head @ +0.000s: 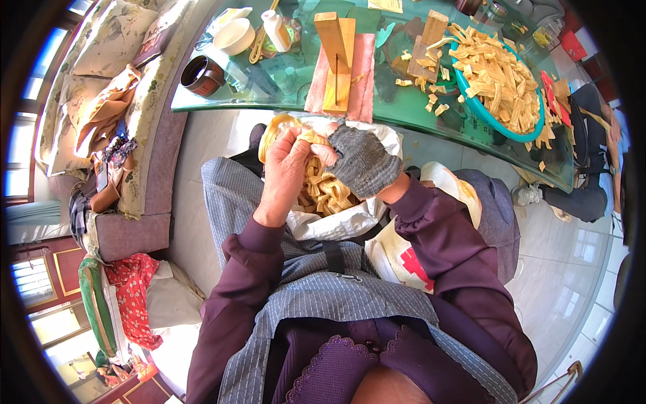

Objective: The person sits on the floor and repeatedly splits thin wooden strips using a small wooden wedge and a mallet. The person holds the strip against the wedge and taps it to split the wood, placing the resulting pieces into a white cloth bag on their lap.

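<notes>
Bare-skinned, my left hand (286, 164) pinches a pale yellow, flat dried strip (311, 136) between thumb and fingers. The strip's looped part (275, 132) curves round beyond that hand. My right hand (361, 159), in a grey knitted fingerless glove, meets the left and grips the same strip with its fingertips. Below both hands, a white woven sack (335, 226) stands open between the knees, holding many folded yellow pieces (330, 194). What lies under the fingers is partly hidden.
Ahead is a glass table (242, 103) with a wooden stand with a slot (337, 65) on a pink cloth (367, 76), a brown mug (203, 76), a white bowl (234, 37) and a teal basket (532, 135) of cut pieces. Another person's hand (613, 126) shows at far right.
</notes>
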`<state>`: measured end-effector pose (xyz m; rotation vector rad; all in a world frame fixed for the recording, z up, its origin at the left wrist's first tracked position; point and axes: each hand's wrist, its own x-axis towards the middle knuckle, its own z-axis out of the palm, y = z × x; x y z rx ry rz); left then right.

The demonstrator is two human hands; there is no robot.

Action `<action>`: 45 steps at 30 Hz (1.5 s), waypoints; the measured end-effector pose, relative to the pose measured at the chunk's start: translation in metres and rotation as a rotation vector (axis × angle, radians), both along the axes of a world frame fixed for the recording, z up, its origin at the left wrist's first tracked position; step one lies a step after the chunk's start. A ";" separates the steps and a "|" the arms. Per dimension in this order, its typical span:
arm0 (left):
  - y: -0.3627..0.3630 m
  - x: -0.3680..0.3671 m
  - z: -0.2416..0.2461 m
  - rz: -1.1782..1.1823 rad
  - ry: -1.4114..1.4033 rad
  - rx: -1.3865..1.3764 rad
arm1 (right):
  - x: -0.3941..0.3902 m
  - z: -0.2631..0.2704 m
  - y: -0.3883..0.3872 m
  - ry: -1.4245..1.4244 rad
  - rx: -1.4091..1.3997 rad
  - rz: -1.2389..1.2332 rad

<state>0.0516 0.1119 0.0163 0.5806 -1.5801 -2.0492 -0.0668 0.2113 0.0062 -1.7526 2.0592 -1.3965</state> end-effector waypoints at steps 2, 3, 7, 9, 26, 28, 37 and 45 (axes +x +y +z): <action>0.003 -0.001 0.007 -0.059 0.092 0.250 | -0.007 0.005 0.001 0.065 0.002 0.038; 0.004 -0.003 0.011 -0.067 0.088 0.277 | -0.011 0.006 0.001 0.101 0.005 0.051; -0.002 -0.004 0.012 -0.073 0.030 0.194 | -0.021 0.006 -0.004 -0.140 -0.170 0.147; -0.010 -0.003 0.004 -0.060 0.039 0.012 | -0.017 0.011 -0.004 -0.544 -0.018 0.222; 0.003 -0.007 0.017 0.058 0.012 -0.315 | -0.031 0.018 -0.004 -1.576 -0.023 0.075; 0.004 -0.006 0.032 0.058 0.021 -0.330 | -0.042 0.014 0.000 -1.600 -0.119 0.095; -0.012 0.007 0.041 0.244 -0.203 -1.242 | -0.025 0.012 -0.005 -1.321 0.133 0.121; -0.010 0.005 0.006 -0.034 -0.445 -1.286 | -0.012 -0.004 -0.013 -1.175 0.487 0.300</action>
